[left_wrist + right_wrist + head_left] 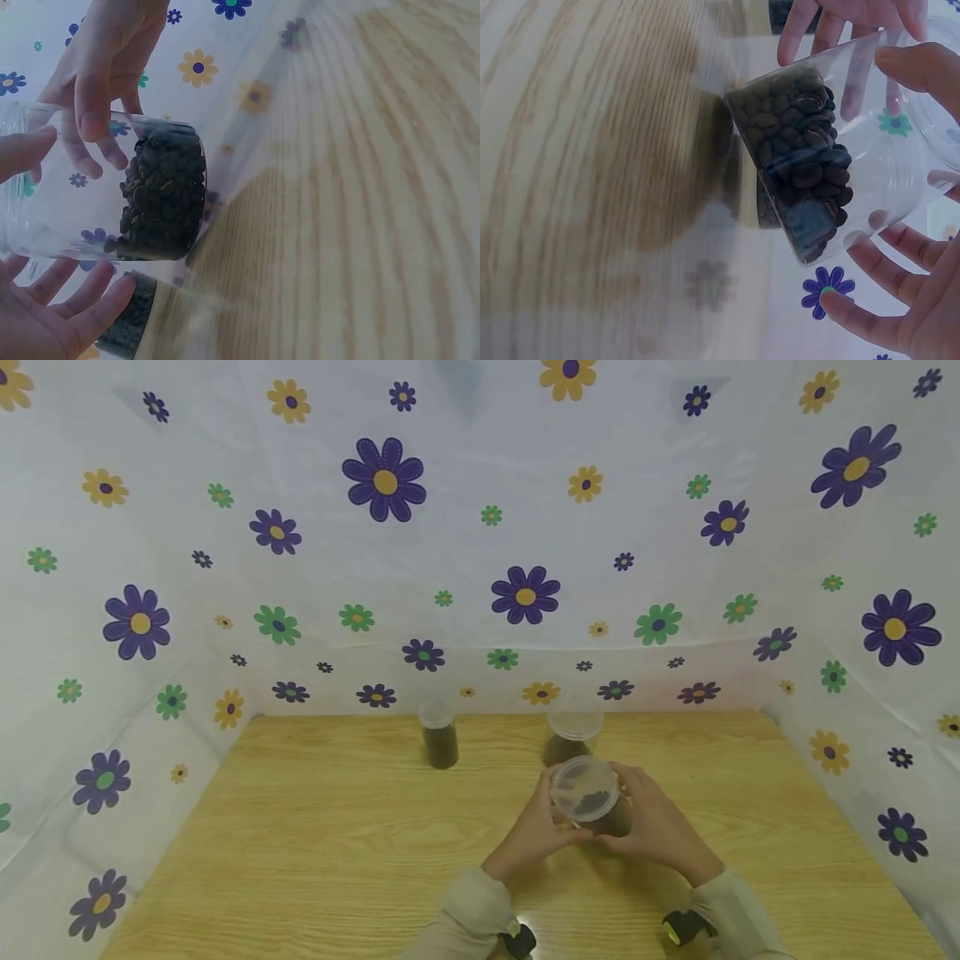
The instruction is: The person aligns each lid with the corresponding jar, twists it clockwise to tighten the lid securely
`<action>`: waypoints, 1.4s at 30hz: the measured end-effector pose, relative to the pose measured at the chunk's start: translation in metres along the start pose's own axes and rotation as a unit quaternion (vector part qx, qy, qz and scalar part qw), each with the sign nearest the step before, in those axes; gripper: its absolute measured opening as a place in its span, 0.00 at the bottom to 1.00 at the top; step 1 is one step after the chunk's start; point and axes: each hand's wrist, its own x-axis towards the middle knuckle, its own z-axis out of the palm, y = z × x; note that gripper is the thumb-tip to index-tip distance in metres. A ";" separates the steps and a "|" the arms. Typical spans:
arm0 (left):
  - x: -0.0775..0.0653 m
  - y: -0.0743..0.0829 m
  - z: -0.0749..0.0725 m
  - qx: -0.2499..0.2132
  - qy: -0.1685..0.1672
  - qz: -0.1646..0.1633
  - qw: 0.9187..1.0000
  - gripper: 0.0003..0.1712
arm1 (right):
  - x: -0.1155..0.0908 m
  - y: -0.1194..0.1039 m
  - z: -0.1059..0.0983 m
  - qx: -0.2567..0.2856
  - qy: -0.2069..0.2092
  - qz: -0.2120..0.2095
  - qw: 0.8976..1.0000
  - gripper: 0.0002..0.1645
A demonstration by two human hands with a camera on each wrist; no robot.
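A clear plastic jar (617, 818) with a see-through lid (585, 787) is held between both hands, tilted, close over the wooden table. Dark coffee beans (166, 195) fill its lower part and slope to one side in the right wrist view. My left hand (542, 833) grips the jar's left side, and my right hand (660, 827) grips the right side. Both thumbs reach across the near face; in the right wrist view, the right thumb presses near the neck. Fingers of each hand spread along the jar's sides. Directly behind it stands a wide lidded jar (573, 735), partly hidden.
Toward the back left stands a slim lidded jar (441, 743) with dark contents. Flower-patterned white sheeting (465, 552) encloses the wood-grain table (337, 835) at the back and on both sides. Black wrist devices (519, 939) sit below the sleeves.
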 end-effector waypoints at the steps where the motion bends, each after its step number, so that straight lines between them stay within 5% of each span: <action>1: 0.001 0.000 0.001 0.000 0.000 0.001 1.000 0.53 | -0.001 0.001 0.000 0.010 -0.001 0.004 1.000 0.59; 17: 0.019 0.002 0.020 0.035 -0.004 -0.023 0.999 0.45 | -0.016 0.021 0.002 0.082 0.017 0.063 0.995 0.58; 42: 0.054 0.006 0.066 0.115 -0.004 -0.004 0.993 0.44 | -0.042 0.061 -0.019 0.146 0.043 0.096 0.984 0.56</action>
